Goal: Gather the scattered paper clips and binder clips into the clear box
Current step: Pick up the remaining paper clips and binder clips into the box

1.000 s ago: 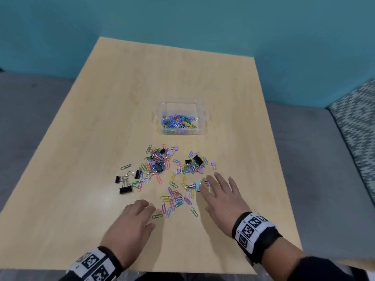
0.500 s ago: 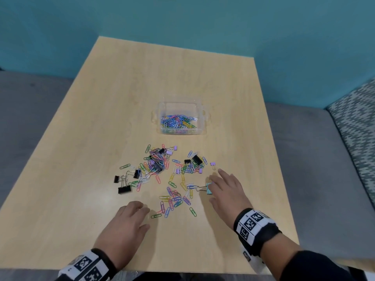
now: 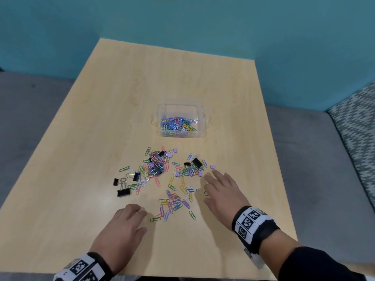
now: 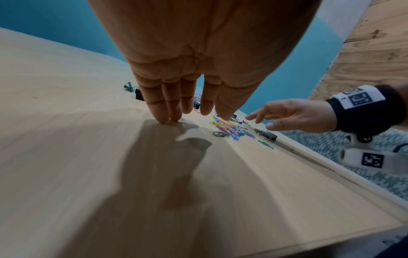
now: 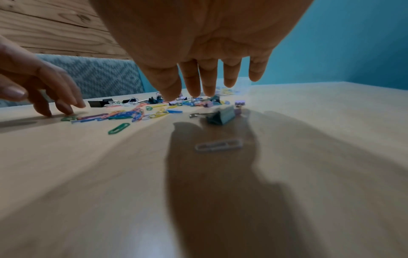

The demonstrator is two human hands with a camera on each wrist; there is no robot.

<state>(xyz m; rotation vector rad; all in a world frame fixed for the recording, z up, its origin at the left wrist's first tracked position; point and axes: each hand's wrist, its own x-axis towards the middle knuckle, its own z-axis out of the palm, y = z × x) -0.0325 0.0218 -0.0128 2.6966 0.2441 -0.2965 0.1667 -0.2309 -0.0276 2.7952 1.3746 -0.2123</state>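
At lower left, the left hand [image 3: 121, 226] rests loose-fingered on the surface [image 3: 81, 159], holding nothing. The scattered clips [image 3: 162, 175] fill mid-frame, the clear box [image 3: 204, 126] above them. The right hand [image 3: 223, 191], fingers spread and empty, lies nearer, just right of them.

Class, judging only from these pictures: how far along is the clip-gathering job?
Partly done: the clear box already holds a layer of coloured paper clips. In hand: nothing; the left hand and right hand hover open over the table. Left: scattered paper clips and binder clips.
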